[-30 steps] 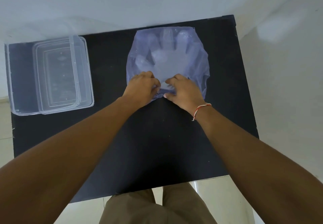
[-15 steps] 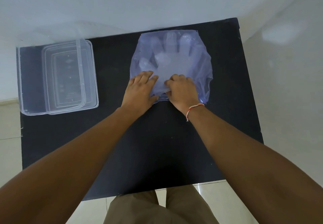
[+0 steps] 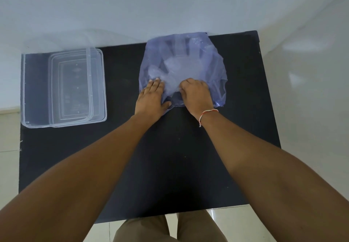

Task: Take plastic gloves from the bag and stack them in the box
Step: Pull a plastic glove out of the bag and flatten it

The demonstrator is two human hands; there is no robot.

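Observation:
A bluish see-through plastic bag (image 3: 213, 62) lies flat at the far middle of the black table (image 3: 170, 156). Clear plastic gloves (image 3: 181, 66) show through it, fingers pointing away from me. My left hand (image 3: 152, 100) lies flat with fingers together, pressing the bag's near left corner down. My right hand (image 3: 196, 95) is curled at the bag's near opening, fingertips pinching plastic there; whether it is bag film or a glove cuff I cannot tell. A clear rectangular box (image 3: 35, 90) stands at the far left, nothing visible inside.
A clear lid (image 3: 75, 86) lies overlapping the box's right side. The table stands against a pale wall, with tiled floor to the right and left. My legs show below the table's near edge.
My left hand has gone from curled at the bag's mouth to flat on the bag's near left corner. My right hand has stayed pinching at the opening. The camera has tilted slightly.

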